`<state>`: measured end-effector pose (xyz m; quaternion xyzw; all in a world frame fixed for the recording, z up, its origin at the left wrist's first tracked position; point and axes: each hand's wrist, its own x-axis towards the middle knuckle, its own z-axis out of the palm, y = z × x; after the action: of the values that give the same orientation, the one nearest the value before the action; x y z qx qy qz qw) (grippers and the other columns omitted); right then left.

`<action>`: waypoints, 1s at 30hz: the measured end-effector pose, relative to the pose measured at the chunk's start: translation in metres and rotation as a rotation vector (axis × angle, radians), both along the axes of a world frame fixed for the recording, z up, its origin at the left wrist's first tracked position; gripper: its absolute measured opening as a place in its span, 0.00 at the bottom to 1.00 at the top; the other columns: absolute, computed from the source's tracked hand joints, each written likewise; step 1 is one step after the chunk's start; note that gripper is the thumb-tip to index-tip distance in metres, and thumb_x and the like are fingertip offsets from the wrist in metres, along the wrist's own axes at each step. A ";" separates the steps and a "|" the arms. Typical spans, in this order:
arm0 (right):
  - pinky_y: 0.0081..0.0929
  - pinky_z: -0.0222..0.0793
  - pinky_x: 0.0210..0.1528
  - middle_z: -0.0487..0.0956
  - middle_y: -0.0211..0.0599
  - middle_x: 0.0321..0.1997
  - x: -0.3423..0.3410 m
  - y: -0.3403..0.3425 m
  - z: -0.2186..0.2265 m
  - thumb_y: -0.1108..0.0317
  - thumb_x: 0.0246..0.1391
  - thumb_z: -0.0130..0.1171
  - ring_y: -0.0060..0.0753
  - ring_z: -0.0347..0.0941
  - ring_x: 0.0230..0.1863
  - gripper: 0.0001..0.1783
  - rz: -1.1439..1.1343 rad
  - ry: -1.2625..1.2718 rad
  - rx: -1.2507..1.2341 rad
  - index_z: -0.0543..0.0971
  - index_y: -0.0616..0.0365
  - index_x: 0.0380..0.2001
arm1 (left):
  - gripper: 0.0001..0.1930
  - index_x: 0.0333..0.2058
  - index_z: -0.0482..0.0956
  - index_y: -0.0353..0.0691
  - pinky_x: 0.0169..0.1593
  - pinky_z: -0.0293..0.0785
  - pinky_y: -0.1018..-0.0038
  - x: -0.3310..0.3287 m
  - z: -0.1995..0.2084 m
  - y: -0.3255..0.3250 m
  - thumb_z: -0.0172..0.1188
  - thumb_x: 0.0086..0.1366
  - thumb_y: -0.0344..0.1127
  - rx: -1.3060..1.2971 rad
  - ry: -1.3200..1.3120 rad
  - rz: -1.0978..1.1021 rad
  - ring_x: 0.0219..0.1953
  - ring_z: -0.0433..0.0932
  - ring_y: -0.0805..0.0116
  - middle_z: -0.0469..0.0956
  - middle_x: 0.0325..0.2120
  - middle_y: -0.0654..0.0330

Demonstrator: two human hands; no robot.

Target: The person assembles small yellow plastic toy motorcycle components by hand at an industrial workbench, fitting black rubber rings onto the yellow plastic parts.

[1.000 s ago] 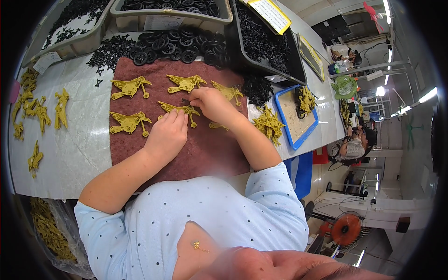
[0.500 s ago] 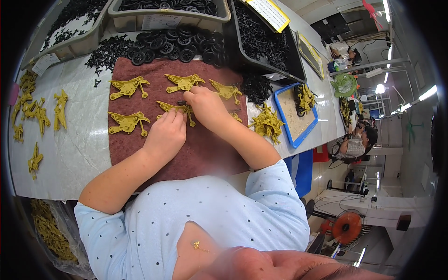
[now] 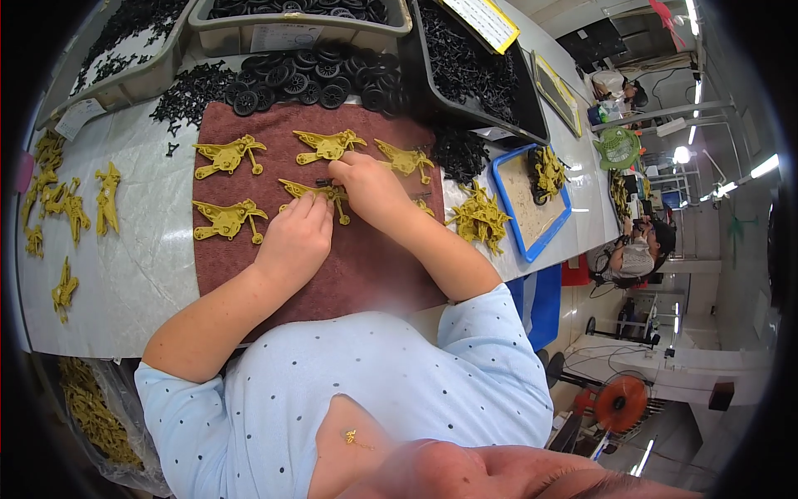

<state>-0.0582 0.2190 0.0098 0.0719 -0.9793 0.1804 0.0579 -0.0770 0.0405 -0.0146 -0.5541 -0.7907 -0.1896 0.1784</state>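
Observation:
On the brown cloth [image 3: 332, 283] a yellow plastic toy part [image 3: 293, 188] lies between my hands. My left hand [image 3: 301, 233] presses its closed fingertips onto this part's near edge and holds it down. Close above it, my right hand [image 3: 370, 190] is bent in a pinch around a small black piece [image 3: 323, 183], which touches the yellow part; its far end is hidden by my fingers. Similar yellow parts lie around: one at the upper left [image 3: 229, 156], one at the lower left [image 3: 229, 219], one beyond my right hand [image 3: 329, 145] and one to its right [image 3: 405, 160].
Black wheels [image 3: 312, 79] are heaped beyond the cloth, beside small black pieces [image 3: 195, 91]. Grey bins [image 3: 249, 37] and a black bin [image 3: 532, 125] stand behind. Rightward lie a yellow pile [image 3: 480, 216] and a blue-rimmed tray [image 3: 532, 249]. More yellow parts [image 3: 106, 198] are at left.
Both hands stay at the same yellow part with almost no movement. The whole view has shifted very slightly.

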 end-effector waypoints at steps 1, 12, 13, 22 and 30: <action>0.40 0.69 0.35 0.73 0.44 0.29 0.000 0.000 0.000 0.77 0.44 0.52 0.50 0.73 0.35 0.04 -0.002 0.001 -0.003 0.73 0.61 0.27 | 0.17 0.39 0.77 0.27 0.46 0.74 0.69 0.000 -0.001 0.000 0.57 0.47 0.27 0.000 -0.006 0.003 0.44 0.75 0.58 0.77 0.39 0.50; 0.39 0.69 0.34 0.73 0.43 0.28 0.002 0.005 -0.002 0.79 0.43 0.54 0.49 0.73 0.34 0.05 0.001 -0.011 -0.093 0.74 0.61 0.27 | 0.20 0.40 0.77 0.28 0.47 0.74 0.68 0.001 0.000 0.000 0.59 0.44 0.27 -0.001 -0.045 -0.003 0.45 0.75 0.57 0.77 0.40 0.50; 0.39 0.69 0.34 0.73 0.43 0.28 0.001 0.005 -0.002 0.79 0.43 0.54 0.49 0.73 0.34 0.05 -0.003 -0.009 -0.098 0.74 0.61 0.27 | 0.20 0.40 0.77 0.28 0.47 0.74 0.68 0.000 0.001 0.000 0.59 0.43 0.27 0.000 -0.048 -0.001 0.45 0.75 0.57 0.77 0.40 0.50; 0.38 0.69 0.34 0.73 0.42 0.27 0.002 0.008 -0.003 0.78 0.43 0.54 0.48 0.73 0.33 0.04 0.004 0.005 -0.116 0.74 0.61 0.27 | 0.20 0.39 0.77 0.29 0.47 0.74 0.69 -0.001 0.003 0.001 0.60 0.43 0.26 -0.003 -0.054 -0.002 0.45 0.75 0.58 0.77 0.41 0.51; 0.38 0.70 0.37 0.76 0.41 0.30 0.003 0.012 -0.006 0.72 0.48 0.56 0.45 0.74 0.36 0.03 -0.047 -0.051 -0.140 0.76 0.59 0.28 | 0.20 0.40 0.78 0.29 0.46 0.75 0.69 -0.001 0.002 0.000 0.60 0.44 0.27 0.001 -0.034 -0.005 0.45 0.75 0.58 0.77 0.40 0.52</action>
<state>-0.0548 0.2313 0.0039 0.0403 -0.9669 0.2486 0.0421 -0.0775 0.0402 -0.0128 -0.5527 -0.7922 -0.1999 0.1646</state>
